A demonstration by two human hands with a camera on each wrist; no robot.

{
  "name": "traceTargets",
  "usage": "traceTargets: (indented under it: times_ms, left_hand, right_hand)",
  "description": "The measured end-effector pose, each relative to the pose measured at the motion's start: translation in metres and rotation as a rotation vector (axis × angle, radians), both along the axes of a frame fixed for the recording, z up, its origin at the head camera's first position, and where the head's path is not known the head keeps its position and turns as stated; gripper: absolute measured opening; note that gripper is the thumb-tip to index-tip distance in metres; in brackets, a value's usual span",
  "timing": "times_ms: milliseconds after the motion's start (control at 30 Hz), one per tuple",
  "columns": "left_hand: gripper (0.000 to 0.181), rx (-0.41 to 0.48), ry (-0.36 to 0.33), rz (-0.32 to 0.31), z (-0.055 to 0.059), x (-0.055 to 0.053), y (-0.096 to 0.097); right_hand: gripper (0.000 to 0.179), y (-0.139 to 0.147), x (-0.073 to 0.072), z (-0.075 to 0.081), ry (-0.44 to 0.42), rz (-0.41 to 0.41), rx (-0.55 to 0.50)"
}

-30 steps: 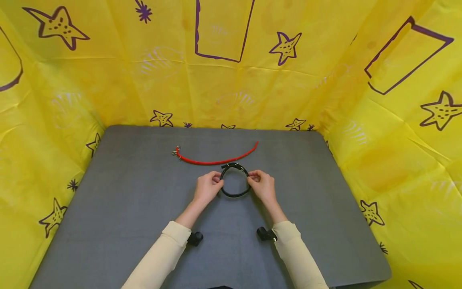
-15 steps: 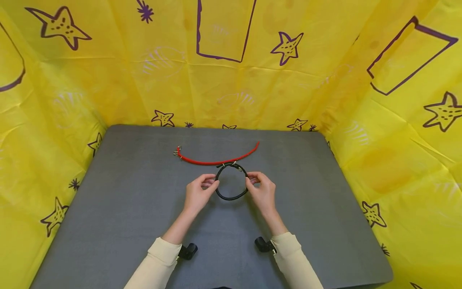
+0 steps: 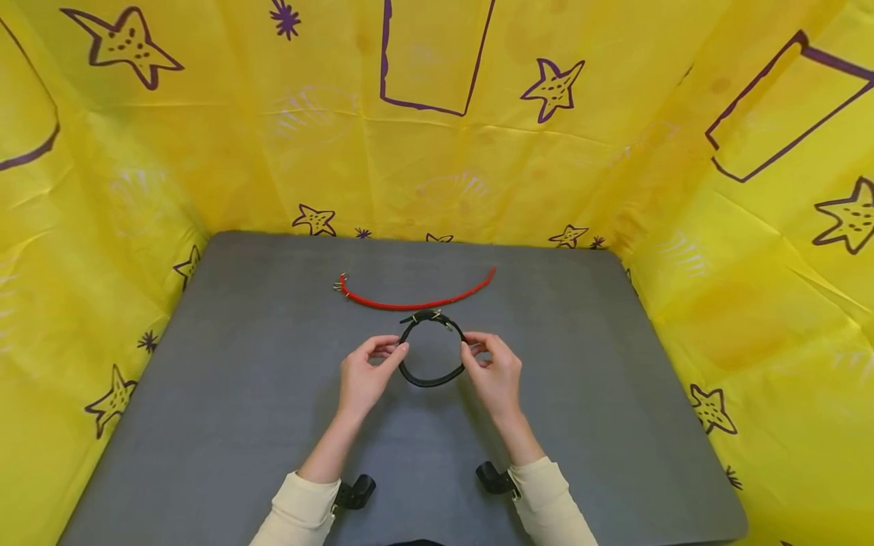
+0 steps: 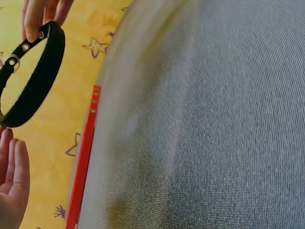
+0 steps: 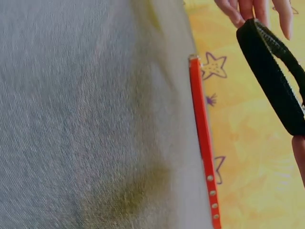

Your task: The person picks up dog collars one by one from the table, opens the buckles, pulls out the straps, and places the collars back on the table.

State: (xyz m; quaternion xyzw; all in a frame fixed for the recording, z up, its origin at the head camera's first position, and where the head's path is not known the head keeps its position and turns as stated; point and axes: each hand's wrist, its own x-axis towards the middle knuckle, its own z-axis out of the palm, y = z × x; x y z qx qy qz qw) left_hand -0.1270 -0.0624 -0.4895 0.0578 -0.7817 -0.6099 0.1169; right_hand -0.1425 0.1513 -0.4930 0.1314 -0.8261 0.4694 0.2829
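Observation:
A black collar [image 3: 432,382] is held up in the air above the table, closed into a ring, its buckle and loose tip on the far side. My left hand [image 3: 364,378] pinches the ring's left side between thumb and fingers. On the right side, my right hand [image 3: 495,377] pinches it the same way. Metal eyelets and a ring show on the black collar [image 4: 40,86] in the left wrist view. Beyond it a red collar [image 3: 410,307] lies unfastened in a shallow curve, metal fittings at its left end and eyelets near its right end [image 5: 212,191].
The grey tabletop [image 3: 239,341] spreads out under both hands. Yellow cloth [image 3: 464,167] with purple drawings hangs behind the table and along both sides. A black wrist camera [image 3: 356,493] sits at each cuff.
Both hands have drawn the black collar a little toward the body and to the left. The left hand moved farther left and the ring looks wider. The red collar stays on the table.

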Motion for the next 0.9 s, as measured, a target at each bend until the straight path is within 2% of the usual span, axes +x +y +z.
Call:
traceTargets:
  times_ms: [133,233,400,500,600,767,900]
  left_hand:
    - [0.030,0.059,-0.018,-0.018,0.003,0.001,0.001]
    - [0.034,0.155,-0.057,-0.054,0.005,0.000,0.001]
    - [0.038,0.330,-0.146,-0.078,0.008,0.000,0.003]
    - [0.037,0.372,-0.172,-0.070,0.011,-0.001,0.005]
    - [0.036,0.409,-0.169,-0.063,0.011,-0.002,0.006]
    - [0.036,0.476,-0.151,-0.066,0.009,-0.004,0.005]
    - [0.037,0.452,-0.150,-0.070,0.010,-0.003,0.003]
  right_hand:
    - [0.014,-0.002,0.003,-0.001,0.037,0.006,-0.010]
    - [0.017,-0.005,0.005,0.000,0.077,0.014,-0.011]
    - [0.018,-0.015,0.016,0.018,0.111,0.042,-0.025]
    - [0.018,-0.020,0.023,0.031,0.107,0.057,-0.028]
    - [0.018,-0.023,0.027,0.038,0.106,0.069,-0.024]
    - [0.019,-0.024,0.028,0.036,0.114,0.086,-0.018]
    - [0.019,-0.024,0.028,0.033,0.113,0.096,-0.023]
